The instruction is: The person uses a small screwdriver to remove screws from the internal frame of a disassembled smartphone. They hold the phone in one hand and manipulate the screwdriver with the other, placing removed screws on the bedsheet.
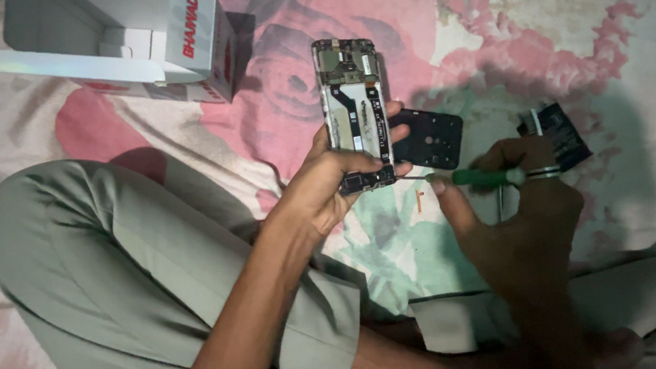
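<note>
Hands at work on an opened phone (pixel 355 115), seen from above over a flowered bedsheet (pixel 535 24) in pink, white and pale green. The left hand (pixel 326 186) holds the phone upright and raised above the sheet, its back cover off and the circuit board and metal frame facing the camera; the fingers (pixel 357 160) of this hand are clamped round the lower part of the phone, the thumb across the front and one fingertip showing at the right edge. The right hand (pixel 522 215) holds a green-handled screwdriver (pixel 470 177) lying nearly level, its fingers closed about the handle; the thin metal tip meets the lower right corner of the phone, just beside the left thumb. A ring band shows on one finger of the right hand.

On the sheet behind the phone lies a flat black back cover (pixel 433 137), partly hidden by the phone. Farther right lies a dark rectangular battery (pixel 562 134), close to the right hand and partly shadowed. A small orange piece (pixel 418 202) rests on the sheet below the screwdriver shaft. An open white and red cardboard box (pixel 133 39) stands at upper left, well apart from the hands. Grey-green trouser legs (pixel 121 266) of the seated person fill the lower part of the view.
</note>
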Demonstrator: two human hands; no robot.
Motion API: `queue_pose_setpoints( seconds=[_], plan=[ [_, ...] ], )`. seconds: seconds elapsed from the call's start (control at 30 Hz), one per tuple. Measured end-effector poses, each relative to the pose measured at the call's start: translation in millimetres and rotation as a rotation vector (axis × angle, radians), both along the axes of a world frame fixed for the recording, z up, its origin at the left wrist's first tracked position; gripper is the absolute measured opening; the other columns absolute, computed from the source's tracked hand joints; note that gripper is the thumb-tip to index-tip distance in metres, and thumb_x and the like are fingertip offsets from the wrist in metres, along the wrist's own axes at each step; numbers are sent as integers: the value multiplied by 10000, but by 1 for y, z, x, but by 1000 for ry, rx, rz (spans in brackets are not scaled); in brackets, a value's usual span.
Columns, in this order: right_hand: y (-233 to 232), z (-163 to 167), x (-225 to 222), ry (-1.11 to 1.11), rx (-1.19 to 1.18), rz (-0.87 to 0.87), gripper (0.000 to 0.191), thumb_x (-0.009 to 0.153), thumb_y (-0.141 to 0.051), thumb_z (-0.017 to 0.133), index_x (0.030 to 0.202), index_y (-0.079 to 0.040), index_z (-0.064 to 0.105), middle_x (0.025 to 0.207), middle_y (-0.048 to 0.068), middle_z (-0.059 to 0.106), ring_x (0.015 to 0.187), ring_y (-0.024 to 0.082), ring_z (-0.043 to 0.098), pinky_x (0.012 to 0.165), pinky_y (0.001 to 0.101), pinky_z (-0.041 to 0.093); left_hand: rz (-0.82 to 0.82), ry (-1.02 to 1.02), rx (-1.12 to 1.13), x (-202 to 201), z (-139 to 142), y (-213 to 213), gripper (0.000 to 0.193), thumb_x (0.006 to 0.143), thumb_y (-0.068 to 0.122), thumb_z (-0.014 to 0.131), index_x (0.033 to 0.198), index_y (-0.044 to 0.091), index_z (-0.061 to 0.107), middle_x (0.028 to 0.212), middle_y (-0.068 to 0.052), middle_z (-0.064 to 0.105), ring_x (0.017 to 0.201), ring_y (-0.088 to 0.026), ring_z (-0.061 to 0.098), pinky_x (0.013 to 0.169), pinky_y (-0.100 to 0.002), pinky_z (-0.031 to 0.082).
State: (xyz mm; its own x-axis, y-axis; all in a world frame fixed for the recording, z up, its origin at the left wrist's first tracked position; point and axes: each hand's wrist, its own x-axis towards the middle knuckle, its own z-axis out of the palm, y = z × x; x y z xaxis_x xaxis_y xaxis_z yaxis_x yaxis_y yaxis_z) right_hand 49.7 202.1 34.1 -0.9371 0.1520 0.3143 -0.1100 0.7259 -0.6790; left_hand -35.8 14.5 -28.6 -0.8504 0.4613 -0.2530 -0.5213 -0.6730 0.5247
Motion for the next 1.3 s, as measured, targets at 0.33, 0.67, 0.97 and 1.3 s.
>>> queue_pose_setpoints(
  seconds=[0.33, 0.67, 0.97, 1.3],
  plan=[
    [-2, 6, -6, -111, 4, -66, 368, 848, -102, 861, 1023, -53, 541, 866, 119, 725, 799, 192, 732, 721, 335, 548, -26, -36, -32, -3, 6, -1, 811, 715, -251, 449, 1487, -9, 386, 1472, -197, 535, 1360, -364, 544, 964, -532, 610],
    [1, 6, -8, -194, -35, -133, 348, 856, -124, 868, 1033, -51, 577, 850, 126, 723, 757, 228, 734, 711, 364, 565, -21, -40, -20, -3, 1, 1, 788, 719, -254, 465, 1469, -18, 410, 1458, -192, 550, 1341, -360, 561, 959, -538, 614],
    [0, 6, -6, -204, -12, -119, 340, 851, -96, 843, 1036, -42, 563, 839, 128, 734, 772, 208, 746, 721, 346, 559, -22, -40, -37, -4, 1, 1, 786, 716, -253, 463, 1463, -14, 411, 1456, -188, 553, 1334, -349, 565, 946, -521, 619],
    [1, 9, -7, -125, -25, -32, 335, 850, -99, 812, 1052, -45, 551, 903, 125, 733, 823, 218, 746, 771, 349, 564, -28, -40, -32, -3, 1, 1, 788, 722, -258, 458, 1469, -10, 405, 1463, -186, 543, 1341, -342, 560, 967, -518, 617]
  ],
)
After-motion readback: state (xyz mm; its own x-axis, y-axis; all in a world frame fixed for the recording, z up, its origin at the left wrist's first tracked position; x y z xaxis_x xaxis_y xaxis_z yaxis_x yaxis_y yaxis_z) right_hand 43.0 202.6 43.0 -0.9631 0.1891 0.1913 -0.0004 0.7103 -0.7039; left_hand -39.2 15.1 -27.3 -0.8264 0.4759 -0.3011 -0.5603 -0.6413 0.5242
